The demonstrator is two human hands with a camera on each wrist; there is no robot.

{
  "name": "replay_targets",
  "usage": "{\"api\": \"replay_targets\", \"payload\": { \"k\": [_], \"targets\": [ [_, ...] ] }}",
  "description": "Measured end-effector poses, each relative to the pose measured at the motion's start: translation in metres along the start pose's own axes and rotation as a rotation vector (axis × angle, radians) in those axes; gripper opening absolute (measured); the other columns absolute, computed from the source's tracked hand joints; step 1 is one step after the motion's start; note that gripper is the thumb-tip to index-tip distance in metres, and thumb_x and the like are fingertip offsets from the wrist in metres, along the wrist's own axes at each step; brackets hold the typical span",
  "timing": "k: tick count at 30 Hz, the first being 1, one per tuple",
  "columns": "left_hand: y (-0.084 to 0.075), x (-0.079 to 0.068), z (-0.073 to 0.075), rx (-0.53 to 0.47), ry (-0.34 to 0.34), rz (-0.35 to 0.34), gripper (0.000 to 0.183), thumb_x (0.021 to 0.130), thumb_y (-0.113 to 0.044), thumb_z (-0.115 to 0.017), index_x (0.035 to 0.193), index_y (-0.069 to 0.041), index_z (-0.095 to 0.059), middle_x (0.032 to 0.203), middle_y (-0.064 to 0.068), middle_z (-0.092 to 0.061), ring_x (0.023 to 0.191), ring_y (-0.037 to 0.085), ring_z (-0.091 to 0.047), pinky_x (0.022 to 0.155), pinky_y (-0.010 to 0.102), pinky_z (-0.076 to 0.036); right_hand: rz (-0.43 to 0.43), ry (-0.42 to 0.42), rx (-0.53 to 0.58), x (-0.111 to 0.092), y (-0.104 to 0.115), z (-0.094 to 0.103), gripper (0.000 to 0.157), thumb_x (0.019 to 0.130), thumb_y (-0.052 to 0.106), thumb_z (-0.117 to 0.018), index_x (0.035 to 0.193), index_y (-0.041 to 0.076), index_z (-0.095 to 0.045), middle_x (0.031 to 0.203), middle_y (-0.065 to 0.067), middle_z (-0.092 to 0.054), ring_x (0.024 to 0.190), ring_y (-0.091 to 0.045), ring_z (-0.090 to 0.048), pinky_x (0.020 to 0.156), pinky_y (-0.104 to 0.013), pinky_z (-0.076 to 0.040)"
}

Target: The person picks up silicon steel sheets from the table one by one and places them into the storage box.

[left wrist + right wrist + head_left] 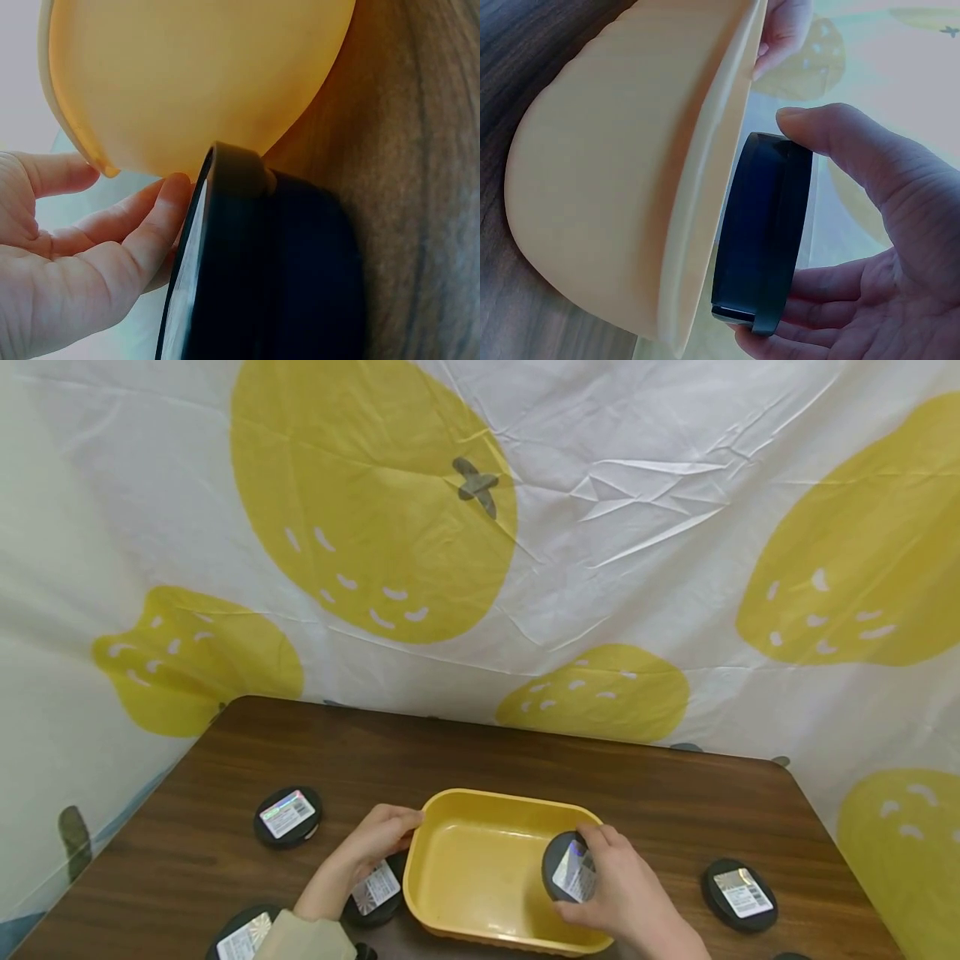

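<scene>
A yellow plastic basin [480, 881] stands on the table in front of me. My left hand [372, 842] holds its left rim, with thumb and fingertips at the edge in the left wrist view. My right hand [633, 887] grips a round black container [761, 232] by its sides, with a silvery label on its flat face. That container is tilted over the basin's right end, close to the rim. Beneath my left hand, beside the basin, lies another round black container [375, 891], partly hidden by the hand.
More labelled black containers lie on the brown wooden table [465, 752]: one at the back left [287, 817], one at the front left [246, 933], one to the right [739, 895]. A lemon-print cloth [600, 552] hangs behind the table.
</scene>
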State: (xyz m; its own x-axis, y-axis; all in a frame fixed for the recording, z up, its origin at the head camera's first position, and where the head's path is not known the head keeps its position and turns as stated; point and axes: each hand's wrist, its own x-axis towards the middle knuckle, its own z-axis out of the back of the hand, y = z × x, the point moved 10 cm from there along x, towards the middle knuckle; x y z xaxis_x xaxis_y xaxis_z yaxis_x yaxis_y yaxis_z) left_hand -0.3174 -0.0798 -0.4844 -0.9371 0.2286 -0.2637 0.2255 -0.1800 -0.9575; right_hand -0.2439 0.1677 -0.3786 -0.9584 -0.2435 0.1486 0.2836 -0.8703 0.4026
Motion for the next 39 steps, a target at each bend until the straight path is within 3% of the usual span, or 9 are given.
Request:
{"api": "replay_targets", "payload": {
  "k": [25,39],
  "targets": [
    [0.002,0.001,0.0,-0.004,-0.003,0.007,0.033,0.096,-0.012,-0.046,0.11,0.014,-0.06,0.103,0.014,-0.064,0.09,0.017,-0.06,0.086,0.037,-0.05,0.007,-0.011,-0.016,0.006,-0.002,-0.015,0.084,0.049,0.032,-0.088,0.117,-0.006,-0.055,0.108,-0.013,-0.058,0.087,-0.021,-0.056,0.074,-0.037,-0.05],
    [0.002,0.001,0.0,-0.01,0.002,0.004,0.033,0.096,-0.011,-0.045,0.11,0.015,-0.06,0.104,0.015,-0.065,0.091,0.018,-0.06,0.087,0.037,-0.05,-0.014,0.052,0.011,0.008,-0.005,-0.028,0.087,0.051,0.032,-0.089,0.119,-0.009,-0.053,0.11,-0.017,-0.056,0.087,-0.023,-0.057,0.075,-0.04,-0.051]
  ]
}}
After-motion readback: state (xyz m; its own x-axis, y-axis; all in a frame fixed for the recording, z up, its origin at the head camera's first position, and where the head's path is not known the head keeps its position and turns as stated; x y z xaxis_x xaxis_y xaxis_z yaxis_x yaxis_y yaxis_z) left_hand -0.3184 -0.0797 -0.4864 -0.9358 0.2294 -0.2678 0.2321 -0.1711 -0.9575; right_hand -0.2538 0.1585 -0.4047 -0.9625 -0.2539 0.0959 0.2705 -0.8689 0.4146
